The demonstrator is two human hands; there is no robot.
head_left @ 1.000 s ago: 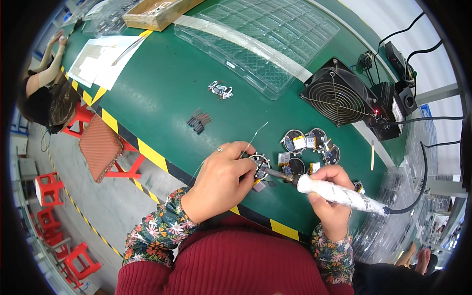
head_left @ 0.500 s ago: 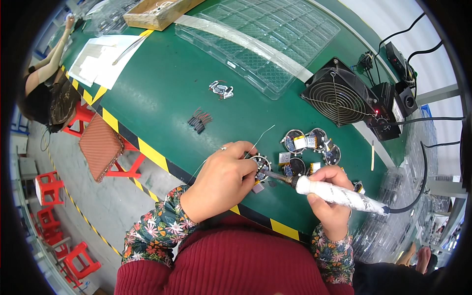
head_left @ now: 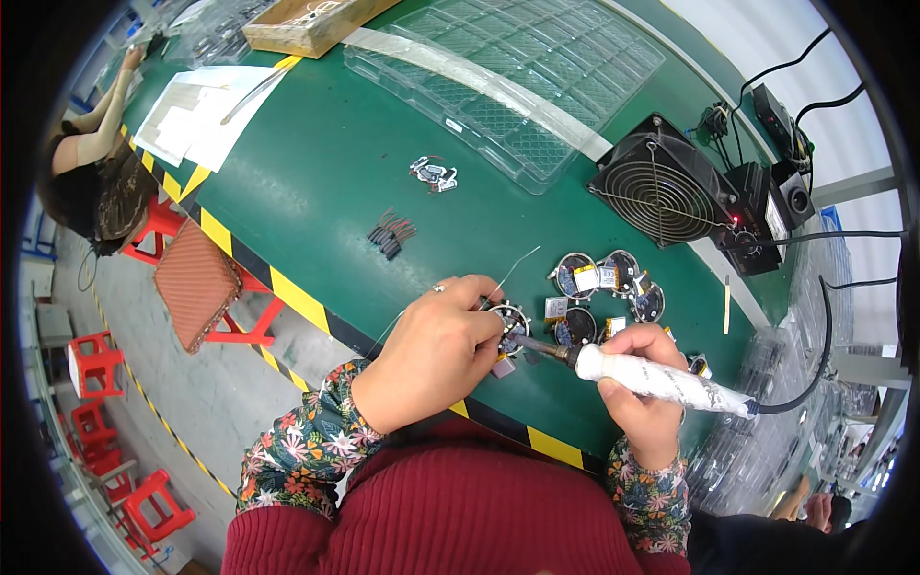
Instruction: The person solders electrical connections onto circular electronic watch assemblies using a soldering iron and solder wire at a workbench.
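Note:
My right hand (head_left: 644, 383) grips a soldering iron (head_left: 661, 381) by its white-wrapped handle. The iron's tip rests on a small round circuit board (head_left: 515, 324) in a metal ring. My left hand (head_left: 436, 340) is closed at the board's left edge, with a thin strand of solder wire (head_left: 517, 264) running through its fingers. Its fingertips are partly hidden, so I cannot tell how firmly they touch the board. Just right of it lie several similar round boards (head_left: 578, 326) with small silver battery packs (head_left: 556, 309) attached.
Small black parts with red wires (head_left: 388, 238) and a cluster of silver parts (head_left: 434, 174) lie farther off. A black fan (head_left: 661, 187) stands at right, near clear plastic trays (head_left: 508, 86). A wooden box (head_left: 311, 27) and white papers (head_left: 206, 115) lie far left. Another person (head_left: 91, 172) sits beyond.
Almost nothing differs; both hands, the iron and the board stay in place, with only a very slight shift of the view. The other person's arm at far left has moved a little.

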